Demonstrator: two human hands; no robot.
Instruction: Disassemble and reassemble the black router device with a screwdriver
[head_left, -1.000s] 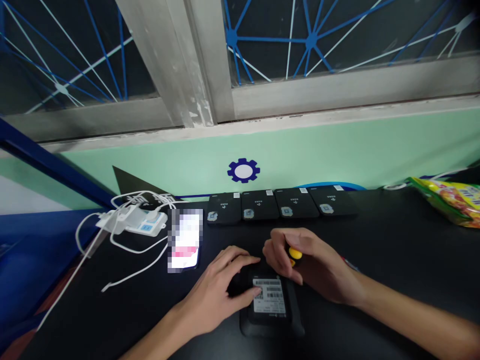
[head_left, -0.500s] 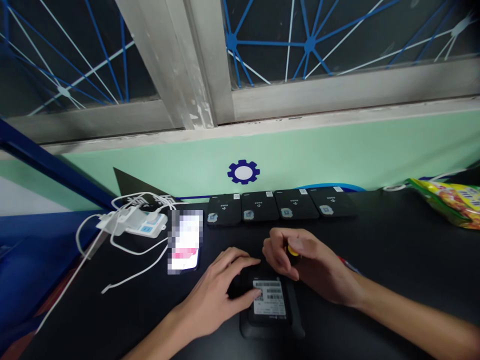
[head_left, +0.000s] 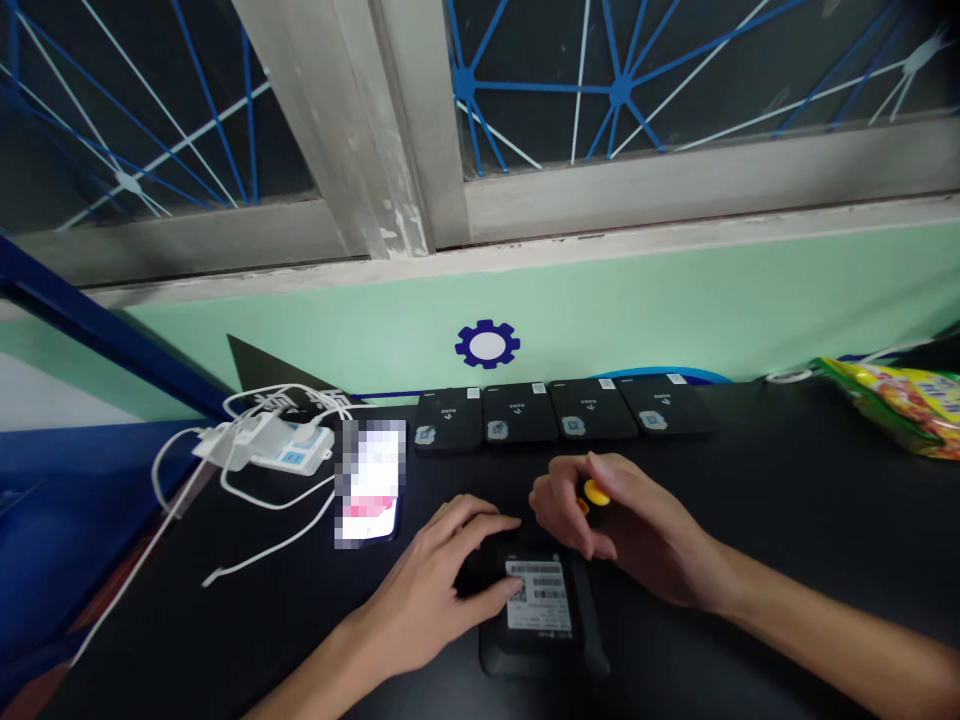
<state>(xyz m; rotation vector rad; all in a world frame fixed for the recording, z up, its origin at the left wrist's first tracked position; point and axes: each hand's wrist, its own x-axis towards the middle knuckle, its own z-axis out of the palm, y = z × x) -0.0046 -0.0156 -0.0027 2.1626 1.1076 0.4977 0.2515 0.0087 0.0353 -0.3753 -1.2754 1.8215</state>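
Note:
A black box-like device (head_left: 495, 655) with a white barcode label (head_left: 544, 610) lies on the black table in front of me. My left hand (head_left: 442, 575) rests over its left side, fingers stretched out and spread, the thumb lying on the label's edge. Above the device's far right corner, my right hand (head_left: 600, 510) is closed round a screwdriver (head_left: 597, 492) with a black-and-yellow handle. Its yellow end shows between thumb and fingers; the rest, including the tip, is hidden by the hand.
Several flat black boxes (head_left: 517, 412) with small stickers stand in a row along the wall. On the left lie a lit phone (head_left: 379, 480), a white power strip (head_left: 300, 450) and loose white cables (head_left: 259, 555). A colourful snack bag (head_left: 900, 405) is at the far right.
My right hand has turned slightly and shifted a little right, so more of the yellow end shows. A red-and-blue item behind that wrist is now hidden. My left hand and the device have stayed put.

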